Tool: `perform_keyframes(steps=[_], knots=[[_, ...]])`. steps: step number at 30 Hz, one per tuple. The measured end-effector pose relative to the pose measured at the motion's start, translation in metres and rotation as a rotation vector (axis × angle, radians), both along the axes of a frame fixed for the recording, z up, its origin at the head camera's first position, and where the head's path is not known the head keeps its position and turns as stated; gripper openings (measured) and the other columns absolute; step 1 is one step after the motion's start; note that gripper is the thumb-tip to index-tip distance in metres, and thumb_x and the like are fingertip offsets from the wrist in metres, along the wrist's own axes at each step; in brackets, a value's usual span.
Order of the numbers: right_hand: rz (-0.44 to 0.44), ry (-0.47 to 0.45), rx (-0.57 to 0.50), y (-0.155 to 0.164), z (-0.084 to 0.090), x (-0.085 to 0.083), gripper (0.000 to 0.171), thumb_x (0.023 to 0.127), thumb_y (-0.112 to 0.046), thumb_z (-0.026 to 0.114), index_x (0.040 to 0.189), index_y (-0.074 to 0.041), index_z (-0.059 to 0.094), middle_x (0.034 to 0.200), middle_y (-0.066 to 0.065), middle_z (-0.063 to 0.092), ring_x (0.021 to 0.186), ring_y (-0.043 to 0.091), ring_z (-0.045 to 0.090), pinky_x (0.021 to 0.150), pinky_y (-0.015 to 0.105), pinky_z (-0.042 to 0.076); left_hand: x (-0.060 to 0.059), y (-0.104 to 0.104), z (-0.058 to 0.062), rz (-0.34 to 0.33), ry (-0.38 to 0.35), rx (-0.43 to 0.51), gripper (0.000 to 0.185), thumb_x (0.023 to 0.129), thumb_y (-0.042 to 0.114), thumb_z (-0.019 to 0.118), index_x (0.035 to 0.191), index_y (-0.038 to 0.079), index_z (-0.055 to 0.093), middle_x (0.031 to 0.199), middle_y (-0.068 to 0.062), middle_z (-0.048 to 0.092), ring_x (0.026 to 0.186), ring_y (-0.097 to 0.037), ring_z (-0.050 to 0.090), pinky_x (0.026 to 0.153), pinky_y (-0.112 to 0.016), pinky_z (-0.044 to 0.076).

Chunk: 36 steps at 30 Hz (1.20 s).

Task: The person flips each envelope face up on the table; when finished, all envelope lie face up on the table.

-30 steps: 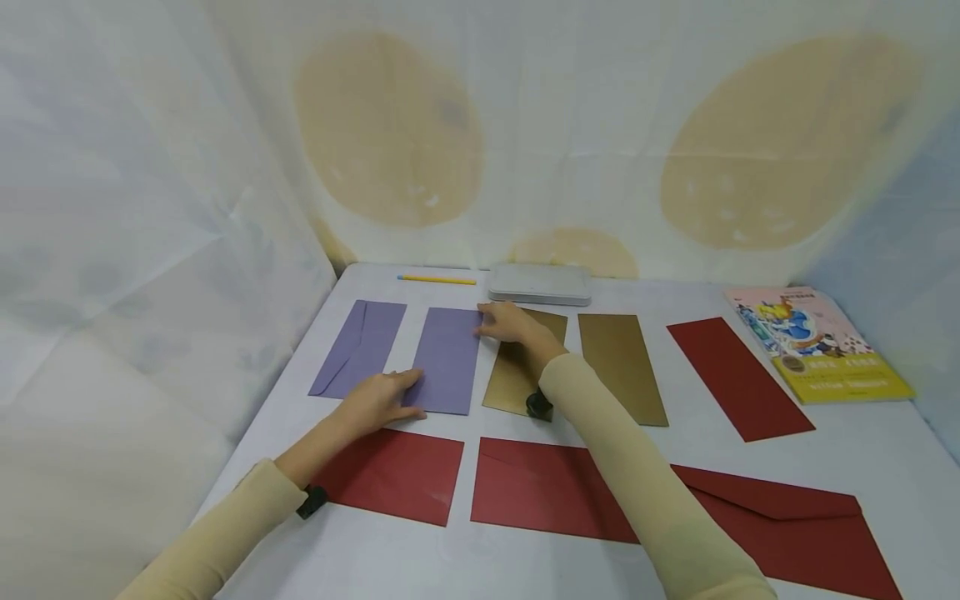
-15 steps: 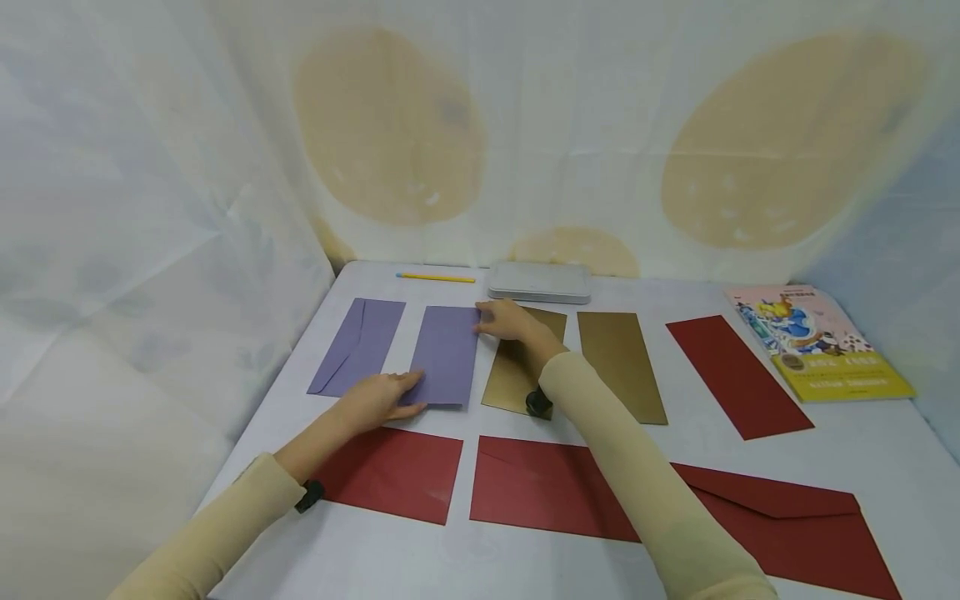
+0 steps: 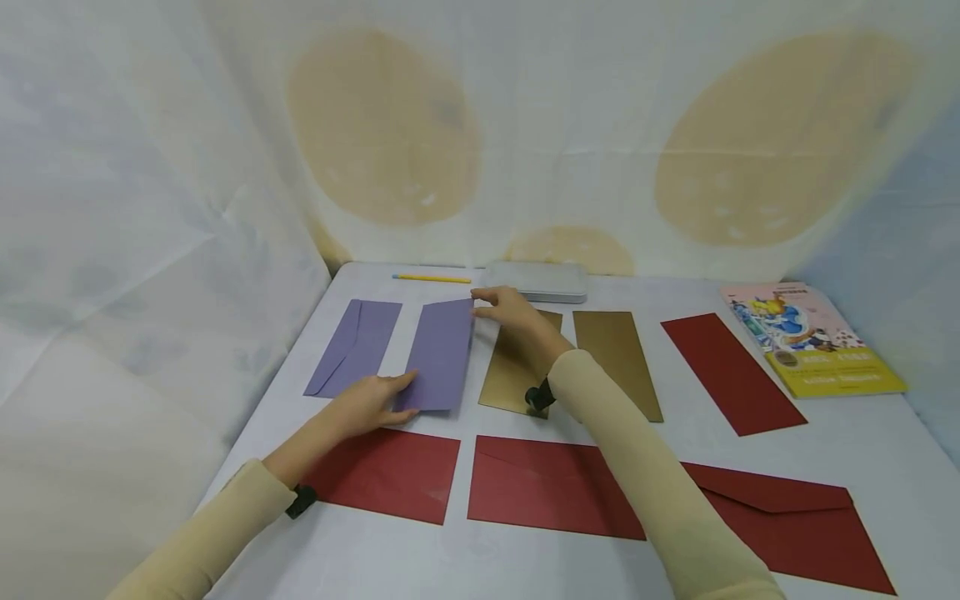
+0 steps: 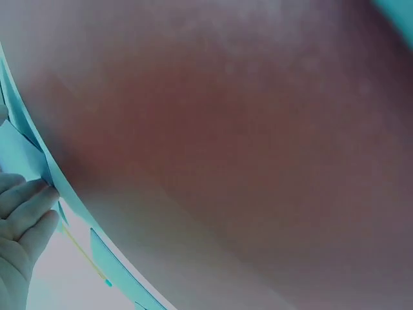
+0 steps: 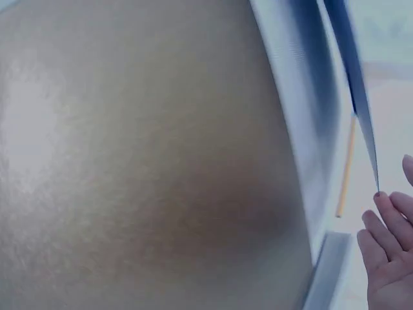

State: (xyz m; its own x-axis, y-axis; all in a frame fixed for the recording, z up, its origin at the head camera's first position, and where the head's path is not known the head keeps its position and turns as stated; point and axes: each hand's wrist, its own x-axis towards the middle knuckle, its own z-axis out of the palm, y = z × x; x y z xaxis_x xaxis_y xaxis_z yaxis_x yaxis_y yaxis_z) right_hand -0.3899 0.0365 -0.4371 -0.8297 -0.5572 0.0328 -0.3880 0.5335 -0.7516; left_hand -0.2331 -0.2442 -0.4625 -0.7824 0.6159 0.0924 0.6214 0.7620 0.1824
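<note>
Lifted since the earlier frame, the purple envelope tilts; left hand pinches its 6 o'clock end, right hand its 12 o'clock corner.

Print shows in one place only — the cover of the book lying at the far right of the table. There is a line of small characters along the pink top edge and another on the yellow band at the bottom, but both are too small and blurred to read. The cover also carries a small round seal — its marking cannot be made out either. Both wrist views show no writing.
</note>
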Motion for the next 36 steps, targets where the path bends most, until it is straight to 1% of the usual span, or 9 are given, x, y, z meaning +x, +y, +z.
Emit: perform_keyframes(steps=[7, 10, 14, 19, 22, 27, 29, 33, 36], knots=[[-0.008, 0.009, -0.075, 0.005, 0.016, 0.011, 0.055, 0.095, -0.021, 0.064, 0.144, -0.006, 0.045, 0.142, 0.010, 0.050, 0.134, 0.029, 0.041, 0.108, 0.039, 0.034, 0.001, 0.002, 0.000, 0.014, -0.006, 0.045, 0.069, 0.082, 0.034, 0.078, 0.132, -0.007, 0.054, 0.117, -0.022, 0.065, 0.103, -0.026, 0.066, 0.081, -0.036, 0.054], [-0.026, 0.029, -0.100, 0.007, 0.018, 0.015, 0.055, 0.094, -0.022, 0.064, 0.143, -0.005, 0.046, 0.141, 0.009, 0.051, 0.132, 0.028, 0.044, 0.106, 0.039, 0.037, 0.000, 0.003, 0.000, 0.016, -0.044, 0.080, 0.064, 0.083, 0.024, 0.077, 0.133, -0.008, 0.053, 0.109, -0.021, 0.067, 0.091, -0.020, 0.066, 0.070, -0.029, 0.052], [-0.066, 0.097, -0.165, 0.007, 0.021, 0.019, 0.050, 0.095, -0.021, 0.064, 0.139, -0.003, 0.051, 0.138, 0.010, 0.054, 0.129, 0.028, 0.047, 0.103, 0.037, 0.040, -0.002, 0.006, 0.003, 0.029, -0.136, 0.179, 0.061, 0.084, 0.013, 0.073, 0.136, -0.007, 0.050, 0.116, -0.023, 0.064, 0.085, -0.017, 0.061, 0.057, -0.023, 0.041], [-0.120, 0.184, -0.234, 0.003, 0.029, 0.024, 0.042, 0.094, -0.017, 0.065, 0.131, 0.000, 0.058, 0.132, 0.012, 0.058, 0.124, 0.027, 0.053, 0.100, 0.033, 0.043, -0.002, 0.011, 0.006, 0.040, -0.228, 0.323, 0.057, 0.084, 0.007, 0.071, 0.136, -0.006, 0.050, 0.127, -0.022, 0.058, 0.109, -0.030, 0.062, 0.073, -0.029, 0.052], [-0.147, 0.206, -0.236, 0.001, 0.034, 0.026, 0.040, 0.092, -0.016, 0.067, 0.128, 0.000, 0.060, 0.130, 0.011, 0.060, 0.122, 0.027, 0.055, 0.099, 0.030, 0.043, -0.001, 0.014, 0.008, 0.038, -0.259, 0.379, 0.046, 0.084, 0.004, 0.071, 0.127, -0.008, 0.058, 0.119, -0.021, 0.064, 0.106, -0.033, 0.063, 0.083, -0.039, 0.053], [-0.180, 0.224, -0.183, -0.003, 0.036, 0.030, 0.039, 0.093, -0.019, 0.067, 0.128, -0.002, 0.062, 0.130, 0.009, 0.060, 0.122, 0.026, 0.054, 0.100, 0.032, 0.043, 0.000, 0.015, 0.007, 0.038, -0.291, 0.417, 0.020, 0.083, 0.002, 0.071, 0.101, -0.006, 0.066, 0.098, -0.013, 0.069, 0.101, -0.031, 0.065, 0.083, -0.042, 0.053], [-0.176, 0.258, -0.134, -0.004, 0.035, 0.030, 0.039, 0.094, -0.020, 0.066, 0.129, -0.004, 0.061, 0.131, 0.009, 0.060, 0.115, 0.025, 0.059, 0.098, 0.033, 0.044, 0.001, 0.014, 0.007, 0.044, -0.303, 0.423, 0.018, 0.083, 0.003, 0.072, 0.099, -0.005, 0.066, 0.097, -0.012, 0.069, 0.102, -0.033, 0.065, 0.083, -0.043, 0.053], [-0.126, 0.349, -0.061, -0.007, 0.031, 0.030, 0.038, 0.095, -0.018, 0.064, 0.130, -0.003, 0.060, 0.132, 0.011, 0.058, 0.117, 0.026, 0.058, 0.101, 0.034, 0.042, 0.004, 0.011, 0.008, 0.053, -0.312, 0.442, 0.023, 0.084, 0.005, 0.073, 0.104, -0.004, 0.066, 0.101, -0.012, 0.069, 0.106, -0.036, 0.063, 0.087, -0.045, 0.051], [-0.105, 0.382, -0.042, -0.009, 0.030, 0.029, 0.038, 0.095, -0.017, 0.063, 0.130, -0.003, 0.060, 0.133, 0.010, 0.058, 0.126, 0.026, 0.051, 0.105, 0.034, 0.038, 0.006, 0.008, 0.008, 0.045, -0.266, 0.457, 0.043, 0.083, 0.008, 0.075, 0.122, -0.005, 0.062, 0.114, -0.016, 0.067, 0.110, -0.036, 0.061, 0.090, -0.047, 0.049]])
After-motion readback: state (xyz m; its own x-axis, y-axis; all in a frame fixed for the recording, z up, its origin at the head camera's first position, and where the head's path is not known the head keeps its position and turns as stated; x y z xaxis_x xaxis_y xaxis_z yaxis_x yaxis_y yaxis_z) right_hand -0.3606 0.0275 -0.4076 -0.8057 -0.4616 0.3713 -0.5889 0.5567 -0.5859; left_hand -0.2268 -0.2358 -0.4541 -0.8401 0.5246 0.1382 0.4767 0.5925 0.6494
